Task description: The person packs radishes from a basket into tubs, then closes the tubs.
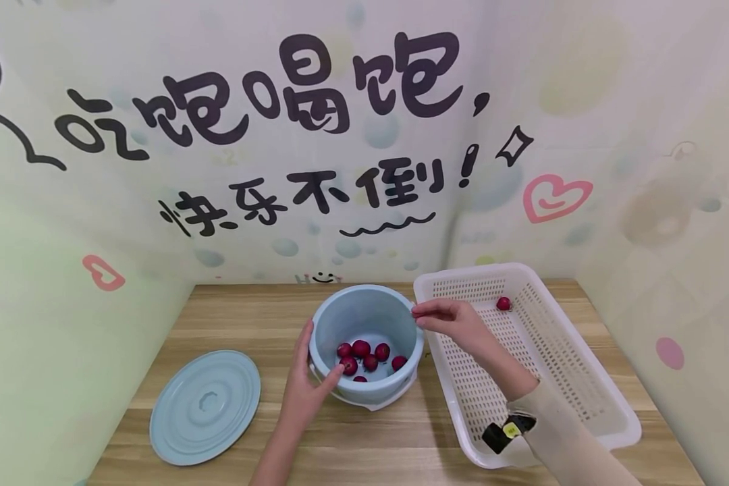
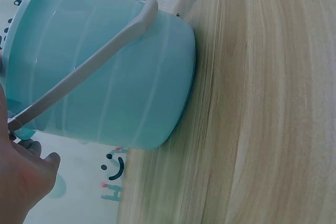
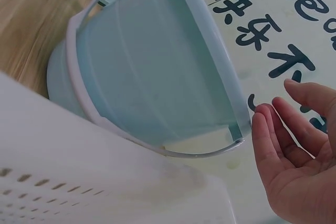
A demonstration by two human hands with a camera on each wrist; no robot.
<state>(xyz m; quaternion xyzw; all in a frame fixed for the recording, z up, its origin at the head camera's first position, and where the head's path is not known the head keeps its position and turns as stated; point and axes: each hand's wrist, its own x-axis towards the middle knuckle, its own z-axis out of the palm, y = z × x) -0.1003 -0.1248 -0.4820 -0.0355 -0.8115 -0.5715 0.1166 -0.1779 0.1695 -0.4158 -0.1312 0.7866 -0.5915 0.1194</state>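
A light blue bucket [image 1: 364,300] stands upright on the table, with several small round red fruits [image 1: 360,348] at its bottom. My left hand [image 1: 306,386] grips the bucket's left side, thumb over the rim and fingers along the outer wall. In the left wrist view, that hand [image 2: 26,174] is beside the pivot of the bucket's pale handle [image 2: 84,72], which hangs down. My right hand [image 1: 462,325] is at the right rim, fingertips close to it. Its fingers are loosely bent with nothing between them in the right wrist view, where the palm [image 3: 294,182] shows.
A white perforated basket [image 1: 583,364] stands right of the bucket, holding one red fruit [image 1: 503,304] near its far end. To the left, a round blue lid [image 1: 205,407] lies flat on the wooden table [image 1: 261,310]. A printed wall [image 1: 364,250] rises behind the table.
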